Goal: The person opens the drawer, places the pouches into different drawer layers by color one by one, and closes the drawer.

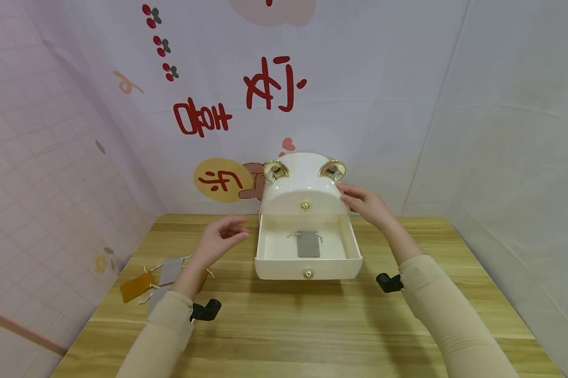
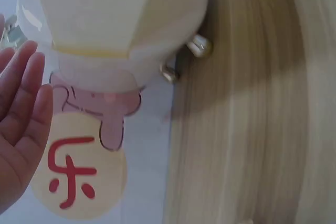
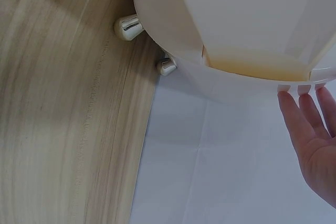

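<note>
A white storage box point(image 1: 299, 181) with gold ear-shaped trims and gold feet stands at the back of the table. Its lower drawer point(image 1: 308, 269) is pulled out toward me, and a grey drawstring pouch point(image 1: 308, 245) lies flat inside. My right hand point(image 1: 366, 205) touches the box's right side with its fingertips; in the right wrist view those fingertips point(image 3: 284, 98) meet the white wall, fingers extended. My left hand point(image 1: 222, 239) hovers left of the drawer, holding nothing, with its fingers relaxed and apart from the box.
Several drawstring pouches lie at the table's left, among them an orange one point(image 1: 136, 287) and a grey one point(image 1: 172, 270), partly hidden behind my left forearm. A printed cloth point(image 1: 359, 105) hangs behind the wooden table point(image 1: 302, 336).
</note>
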{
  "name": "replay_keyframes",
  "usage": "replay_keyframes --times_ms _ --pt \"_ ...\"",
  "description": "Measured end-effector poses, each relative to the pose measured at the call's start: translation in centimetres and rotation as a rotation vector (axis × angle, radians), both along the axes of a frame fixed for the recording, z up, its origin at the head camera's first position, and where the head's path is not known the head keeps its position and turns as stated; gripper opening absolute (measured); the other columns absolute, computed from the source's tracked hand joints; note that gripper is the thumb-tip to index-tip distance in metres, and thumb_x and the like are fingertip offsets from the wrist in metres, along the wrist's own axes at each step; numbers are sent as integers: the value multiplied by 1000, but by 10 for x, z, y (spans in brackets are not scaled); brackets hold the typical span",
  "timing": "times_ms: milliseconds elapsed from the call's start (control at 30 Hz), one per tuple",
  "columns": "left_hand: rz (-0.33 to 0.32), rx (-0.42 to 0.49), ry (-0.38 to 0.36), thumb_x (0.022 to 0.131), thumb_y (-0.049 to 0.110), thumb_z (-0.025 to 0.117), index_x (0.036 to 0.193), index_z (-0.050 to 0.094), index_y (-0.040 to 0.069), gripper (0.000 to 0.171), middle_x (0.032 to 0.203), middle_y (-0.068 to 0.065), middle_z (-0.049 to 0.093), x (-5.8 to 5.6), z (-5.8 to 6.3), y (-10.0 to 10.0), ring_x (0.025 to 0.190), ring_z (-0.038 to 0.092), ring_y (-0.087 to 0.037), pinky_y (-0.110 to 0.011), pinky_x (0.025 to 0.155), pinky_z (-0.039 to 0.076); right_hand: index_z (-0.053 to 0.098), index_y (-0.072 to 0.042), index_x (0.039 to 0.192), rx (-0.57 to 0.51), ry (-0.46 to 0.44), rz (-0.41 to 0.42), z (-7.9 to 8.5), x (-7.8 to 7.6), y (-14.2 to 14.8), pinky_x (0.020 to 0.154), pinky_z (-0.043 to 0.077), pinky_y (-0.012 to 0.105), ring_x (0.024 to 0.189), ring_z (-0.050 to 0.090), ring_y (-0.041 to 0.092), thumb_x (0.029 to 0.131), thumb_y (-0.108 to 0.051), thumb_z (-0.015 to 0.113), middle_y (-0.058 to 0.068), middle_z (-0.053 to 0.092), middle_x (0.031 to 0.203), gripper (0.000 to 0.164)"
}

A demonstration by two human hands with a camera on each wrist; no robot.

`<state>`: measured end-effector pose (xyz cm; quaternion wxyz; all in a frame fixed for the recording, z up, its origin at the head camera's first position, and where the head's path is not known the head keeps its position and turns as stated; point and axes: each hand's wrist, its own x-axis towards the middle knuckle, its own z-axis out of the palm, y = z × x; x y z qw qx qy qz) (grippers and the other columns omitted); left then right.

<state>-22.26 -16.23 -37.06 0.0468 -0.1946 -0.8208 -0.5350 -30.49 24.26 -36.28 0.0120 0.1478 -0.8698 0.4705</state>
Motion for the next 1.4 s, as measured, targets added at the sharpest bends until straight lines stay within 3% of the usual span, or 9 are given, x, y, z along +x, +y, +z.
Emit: replay_keyframes --times_ms 233,433,600,867,1033,1167,1300,1400 --pt "-10 -76 -57 93 5 68 131 57 -6 41 107 -20 69 -6 -39 -38 97 65 -32 -28 81 53 52 -24 146 -10 -1 0 0 0 0 97 49 48 133 46 30 98 -44 60 2 45 151 52" --pt "-33 -94 -64 91 11 73 134 58 -1 46 109 -16 69 4 -67 -66 97 65 -25 -28 83 52 52 -24 146 0 2 6 1 0 -1 97 49 48 134 45 30 98 -44 60 2 44 152 52" --pt "-1 -116 -69 91 15 73 134 59 1 47 111 -16 69 13 -85 -90 98 65 -20 -26 83 52 52 -23 146 -1 6 0 2 0 -2 96 49 48 133 46 31 98 -43 59 3 44 152 52" --pt "74 -189 -117 93 21 72 137 57 2 50 118 -20 66 22 -96 -135 101 64 -18 -24 81 52 53 -22 145 -16 6 0 1 -2 -2 97 49 48 134 45 31 99 -39 60 4 45 152 50" --pt "82 -145 -120 93 14 72 136 56 -3 49 119 -25 63 26 -101 -161 98 63 -11 -23 77 53 51 -19 146 -34 -6 12 5 3 -3 98 48 50 134 44 33 101 -33 59 5 43 152 48" --pt "95 -144 -98 92 13 72 135 56 -5 50 123 -26 62 33 -106 -176 103 62 -12 -21 79 52 53 -22 146 -26 4 6 1 0 -1 96 49 48 133 46 30 99 -38 60 3 45 151 50" --pt "145 -188 -103 90 20 75 134 59 -2 52 127 -19 63 39 -107 -187 107 61 -18 -20 79 50 53 -23 145 -21 4 2 0 -1 -1 96 50 47 133 46 29 99 -39 61 2 46 151 50" --pt "177 -179 -115 89 19 77 132 60 -3 51 128 -5 64 42 -109 -195 104 62 -15 -18 77 50 53 -24 145 -18 1 -4 1 -1 -1 96 50 47 133 47 29 99 -39 61 1 46 151 50"
